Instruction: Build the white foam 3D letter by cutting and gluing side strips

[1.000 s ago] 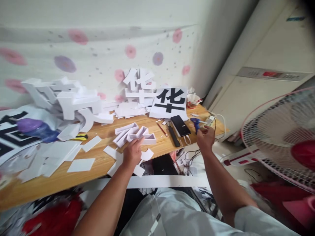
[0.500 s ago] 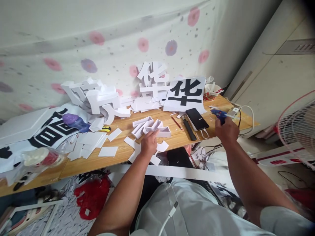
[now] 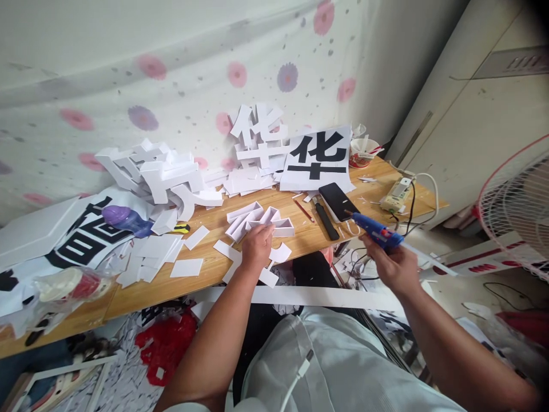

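Note:
My right hand is wrapped round a blue glue gun, raised off the table's front edge with its nozzle pointing left and a white glue stick trailing from its back. My left hand is closed at the near edge of a white hollow letter piece with thin upright walls, its fingertips partly hidden. Flat white cut-outs lie beside and under that hand. Behind stand a white built-up character and a paper sheet with a black printed character.
A phone, a black-handled cutter and a pencil lie right of the letter piece. A power strip sits at the table's right end, near a fan. White letters are piled at the left.
The glue gun has come off the table's right end beside the power strip, nearer to me, and turned so its side shows. My left hand stays at the letter piece; the view has shifted slightly.

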Tool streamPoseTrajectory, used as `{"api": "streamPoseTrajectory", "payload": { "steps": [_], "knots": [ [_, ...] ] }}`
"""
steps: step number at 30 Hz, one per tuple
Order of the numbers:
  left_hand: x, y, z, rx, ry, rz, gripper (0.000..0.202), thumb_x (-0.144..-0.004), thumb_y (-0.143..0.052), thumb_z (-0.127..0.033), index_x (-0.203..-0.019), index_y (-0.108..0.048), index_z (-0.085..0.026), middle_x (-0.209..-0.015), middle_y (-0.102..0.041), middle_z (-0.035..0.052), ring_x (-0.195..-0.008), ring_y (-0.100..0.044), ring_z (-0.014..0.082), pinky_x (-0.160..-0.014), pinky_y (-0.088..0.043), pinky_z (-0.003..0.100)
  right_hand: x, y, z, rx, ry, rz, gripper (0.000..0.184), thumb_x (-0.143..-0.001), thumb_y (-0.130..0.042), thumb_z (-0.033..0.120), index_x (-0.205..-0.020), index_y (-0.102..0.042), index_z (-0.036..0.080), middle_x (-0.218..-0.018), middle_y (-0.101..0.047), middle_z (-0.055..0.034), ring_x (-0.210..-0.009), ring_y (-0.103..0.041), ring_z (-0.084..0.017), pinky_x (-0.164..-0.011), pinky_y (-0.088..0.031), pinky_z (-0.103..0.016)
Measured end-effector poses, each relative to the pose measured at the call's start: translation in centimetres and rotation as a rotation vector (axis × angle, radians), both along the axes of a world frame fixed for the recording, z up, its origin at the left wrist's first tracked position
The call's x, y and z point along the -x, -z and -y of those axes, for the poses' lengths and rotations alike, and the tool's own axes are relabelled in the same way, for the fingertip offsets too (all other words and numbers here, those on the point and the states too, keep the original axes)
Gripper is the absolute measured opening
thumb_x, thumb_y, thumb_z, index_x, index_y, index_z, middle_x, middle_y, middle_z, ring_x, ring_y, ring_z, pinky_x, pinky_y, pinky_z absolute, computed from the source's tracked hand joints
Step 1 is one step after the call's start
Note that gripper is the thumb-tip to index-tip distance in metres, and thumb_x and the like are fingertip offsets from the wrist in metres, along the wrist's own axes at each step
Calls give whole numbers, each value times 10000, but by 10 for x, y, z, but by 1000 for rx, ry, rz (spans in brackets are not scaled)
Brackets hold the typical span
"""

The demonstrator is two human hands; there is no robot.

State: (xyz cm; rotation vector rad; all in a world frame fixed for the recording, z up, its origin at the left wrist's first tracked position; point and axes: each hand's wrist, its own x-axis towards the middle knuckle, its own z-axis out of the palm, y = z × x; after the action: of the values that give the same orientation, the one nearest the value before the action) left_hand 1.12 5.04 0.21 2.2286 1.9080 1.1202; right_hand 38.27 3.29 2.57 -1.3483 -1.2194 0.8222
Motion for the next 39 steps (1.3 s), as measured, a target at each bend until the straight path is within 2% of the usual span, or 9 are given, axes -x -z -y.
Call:
{"api": "streamPoseTrajectory", "payload": {
  "steps": [5, 10, 14, 17, 21, 24, 30, 35, 39],
  "knots": [
    [-3, -13, -2, 9, 2, -175, 237, -1073, -610, -265, -1205, -806, -253, -1167, -804, 71, -1121, -711, 257, -1039, -564, 421, 23, 2, 22, 42, -168, -77, 341, -867, -826, 559, -913, -738, 233, -712, -649, -8, -627, -568, -189, -571, -469, -325],
    [-12, -24, -10, 68, 74, -318, 170, -1044, -652, -260, -1110, -808, -245, -1035, -795, 81, -1032, -680, 275, -997, -521, 428, 38, 5, 28, 90, -266, -150, 329, -866, -833, 565, -900, -728, 255, -683, -654, -7, -577, -570, -188, -505, -469, -311],
    [-21, -29, -11, 134, 102, -357, 177, -1021, -641, -179, -1012, -812, -223, -904, -779, 80, -912, -692, 262, -920, -514, 407, 49, 4, 31, 161, -341, -180, 377, -853, -844, 594, -942, -736, 244, -715, -703, -18, -554, -564, -177, -490, -462, -307],
    [-25, -31, 1, 100, 115, -299, 227, -1003, -616, -127, -909, -796, -228, -863, -785, 72, -882, -715, 256, -895, -525, 414, 54, -2, 35, 184, -395, -183, 387, -867, -840, 589, -985, -755, 230, -757, -726, -24, -575, -578, -169, -512, -470, -301],
    [-29, -34, 31, -96, 177, -111, 267, -1010, -574, -104, -1031, -796, -250, -1060, -844, 54, -1048, -773, 244, -975, -564, 438, 54, -7, 49, 207, -428, -176, 363, -871, -850, 570, -966, -763, 231, -735, -710, -18, -577, -590, -174, -514, -485, -303],
    [-34, -38, 54, -180, 205, -34, 301, -1022, -541, -93, -1072, -792, -251, -1128, -850, 57, -1113, -786, 235, -1028, -582, 454, 54, -10, 61, 179, -448, -131, 325, -878, -851, 551, -917, -759, 242, -748, -705, -18, -599, -599, -182, -523, -500, -304],
    [-39, -43, 78, -142, 189, -25, 259, -1078, -556, -200, -1091, -804, -274, -1138, -856, 56, -1135, -799, 232, -1017, -603, 454, 61, -19, 79, 117, -556, -6, 277, -927, -805, 513, -866, -728, 254, -710, -659, 0, -608, -584, -184, -529, -492, -300],
    [-38, -38, 87, -178, 159, -21, 272, -1080, -546, -191, -1038, -800, -276, -1172, -853, 44, -1194, -781, 235, -1041, -569, 476, 65, -24, 90, 51, -587, 61, 250, -944, -789, 502, -884, -715, 271, -776, -687, -20, -679, -630, -212, -597, -533, -322],
    [-36, -33, 90, -153, 138, -37, 318, -1090, -501, -194, -1017, -801, -273, -1171, -853, 46, -1222, -772, 234, -1056, -570, 482, 67, -27, 95, 62, -640, 80, 264, -965, -766, 493, -859, -691, 263, -747, -650, -4, -655, -607, -192, -600, -515, -301]
  ]
}}
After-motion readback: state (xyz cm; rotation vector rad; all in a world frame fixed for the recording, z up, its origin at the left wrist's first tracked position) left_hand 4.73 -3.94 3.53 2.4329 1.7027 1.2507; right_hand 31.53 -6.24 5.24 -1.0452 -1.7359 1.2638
